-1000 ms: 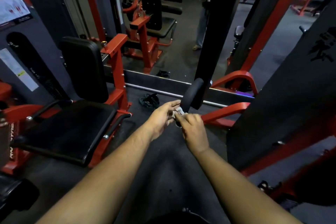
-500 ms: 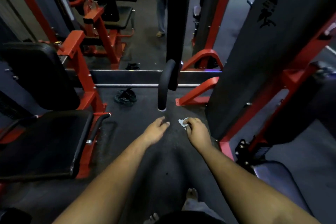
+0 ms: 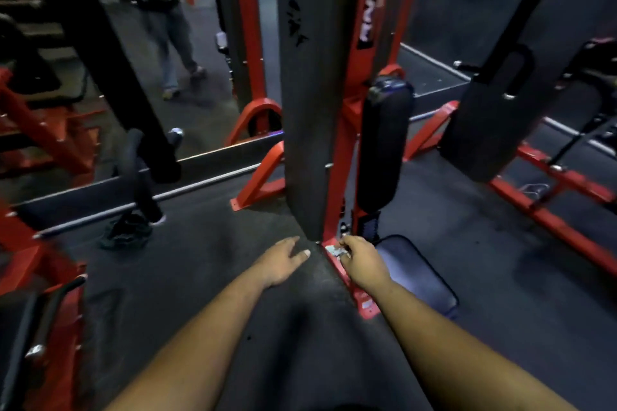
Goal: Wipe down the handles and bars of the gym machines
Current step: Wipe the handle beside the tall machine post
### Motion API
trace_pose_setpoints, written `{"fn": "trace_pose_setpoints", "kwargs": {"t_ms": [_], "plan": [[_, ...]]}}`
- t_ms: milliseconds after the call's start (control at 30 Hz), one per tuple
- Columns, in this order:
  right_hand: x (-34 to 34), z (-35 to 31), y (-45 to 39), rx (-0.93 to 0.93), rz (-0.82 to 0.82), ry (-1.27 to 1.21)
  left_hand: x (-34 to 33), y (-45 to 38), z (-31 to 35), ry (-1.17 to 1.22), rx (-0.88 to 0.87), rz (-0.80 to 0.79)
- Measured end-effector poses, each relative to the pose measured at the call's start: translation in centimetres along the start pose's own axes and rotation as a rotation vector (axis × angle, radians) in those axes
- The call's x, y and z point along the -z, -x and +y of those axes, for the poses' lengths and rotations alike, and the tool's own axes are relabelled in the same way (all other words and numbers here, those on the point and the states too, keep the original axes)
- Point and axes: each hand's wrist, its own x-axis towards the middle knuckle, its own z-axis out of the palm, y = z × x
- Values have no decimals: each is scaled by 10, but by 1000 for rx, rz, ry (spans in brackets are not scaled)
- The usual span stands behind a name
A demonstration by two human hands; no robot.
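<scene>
Far left: a black seat pad point(image 3: 20, 337) on a red frame point(image 3: 40, 264) is sitting at the picture's edge, blurred.
Left background: a mirror with a metal bottom rail point(image 3: 207, 160) is running across the floor line — a standing person point(image 3: 163, 10) in jeans is showing in it, upper body only partly in view.
Dark handle: a black padded handle point(image 3: 140, 177) is hanging at a tilt in front of the mirror, well apart from both hands, with dark footwear point(image 3: 125, 232) lying on the floor just below it.
Left hand: the left hand point(image 3: 280, 262) is hovering palm down over the dark floor, fingers stretched out and relaxed, holding nothing.
Centre: a tall grey upright panel point(image 3: 310, 110) is standing straight ahead, its bottom end coming down just beyond the two hands.
Cloth: a small white cloth point(image 3: 334, 249) is showing near the foot of the red upright point(image 3: 344, 150), pinched at its edge.
Right hand: the right hand point(image 3: 362, 262) is curling its fingers round the cloth — thumb and fingertips are pinching it.
Roller pad: a black padded roller point(image 3: 384, 143) is standing upright just right of the red upright, above the right hand.
Bench pad: a dark blue-black pad point(image 3: 420, 277) is lying just right of the right hand.
Far right: another dark panel point(image 3: 500, 103) is leaning over red floor bars point(image 3: 551, 210).
</scene>
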Motion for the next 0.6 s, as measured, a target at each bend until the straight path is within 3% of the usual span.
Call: {"fn": "trace_pose_setpoints", "kwargs": {"t_ms": [367, 600], "plan": [[185, 223, 107, -148, 138, -11, -191, -22, 223, -199, -226, -85], [265, 318, 133, -181, 181, -3, -264, -58, 333, -301, -313, -145]]}}
